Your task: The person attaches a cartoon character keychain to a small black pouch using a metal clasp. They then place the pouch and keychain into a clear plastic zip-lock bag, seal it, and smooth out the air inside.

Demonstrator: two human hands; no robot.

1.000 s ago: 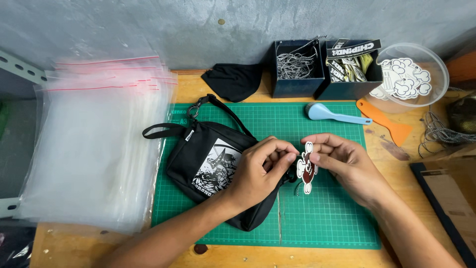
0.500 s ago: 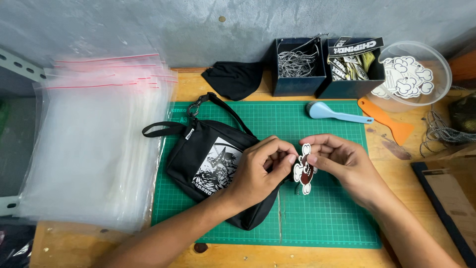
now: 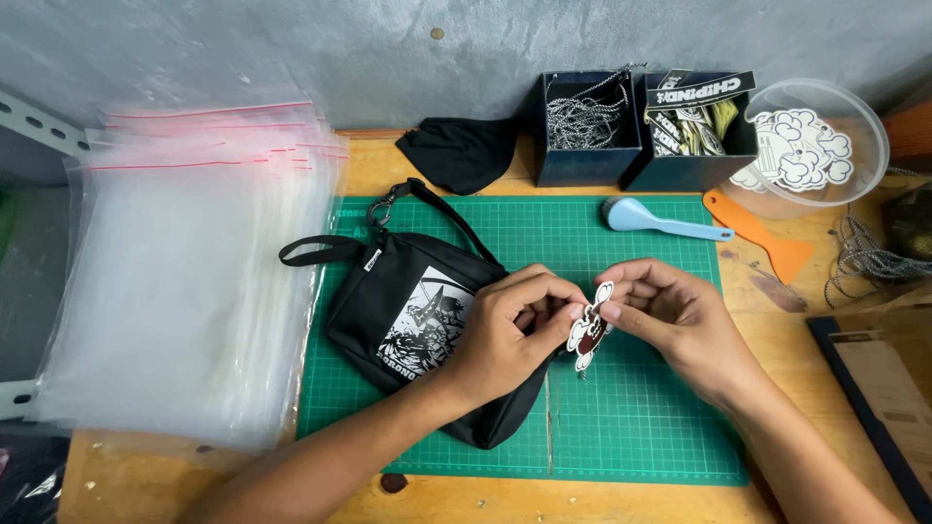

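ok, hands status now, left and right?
Left hand: closed, pinching the charm, over the black pouch.
Right hand: closed, pinching the same charm.

clear zip bags (image 3: 184, 291), red-edged, stacked left | dark boxes (image 3: 587, 131) back | black-white label (image 3: 701, 90)

Both hands, left hand (image 3: 505, 335) & right hand (image 3: 670, 315), pinch charm (image 3: 588, 330) over black bag (image 3: 413, 315).

The left hand (image 3: 505, 335) and right hand (image 3: 670, 315) are held fingertip to fingertip, fingers curled and pinched; both forearms are angled inward.
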